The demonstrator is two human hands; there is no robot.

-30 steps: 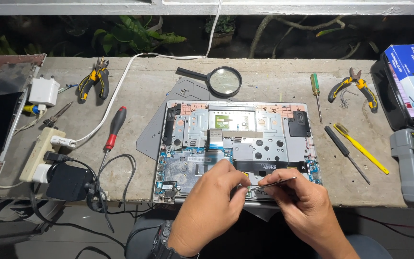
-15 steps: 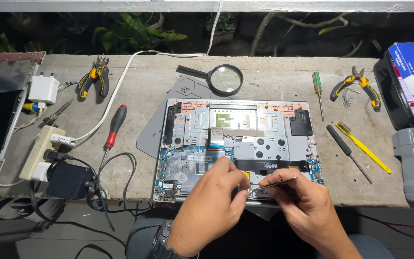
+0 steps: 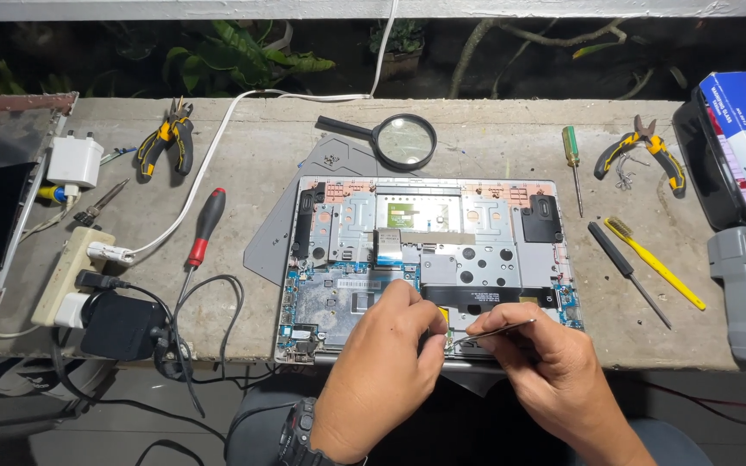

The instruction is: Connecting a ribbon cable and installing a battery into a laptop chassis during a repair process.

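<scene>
Left hand: the left hand point(image 3: 386, 367) rests on the near edge of the open laptop point(image 3: 425, 259). Its fingers are curled and pressed down on a small part by the near edge. I cannot see the part itself.
Right hand: the right hand point(image 3: 554, 371) pinches thin metal tweezers point(image 3: 494, 330) between thumb and fingers. The tips point toward the left hand.
Where the laptop is: it lies flat on the table point(image 3: 494, 147), right under both hands, with its bottom cover off.
How it will handle: the laptop looks stiff and a bit heavy, so hold it by the outer edges. The little parts inside look easy to break, so only soft touches there.
How the tweezers will handle: light, thin and slippery, best pinched near the middle.
Left of the hands: a red screwdriver point(image 3: 205, 226) and a black charger block point(image 3: 118, 324).
Right of the hands: a yellow brush point(image 3: 654, 263) and a black screwdriver point(image 3: 628, 273).
Far from the hands: a magnifying glass point(image 3: 399, 140).
</scene>
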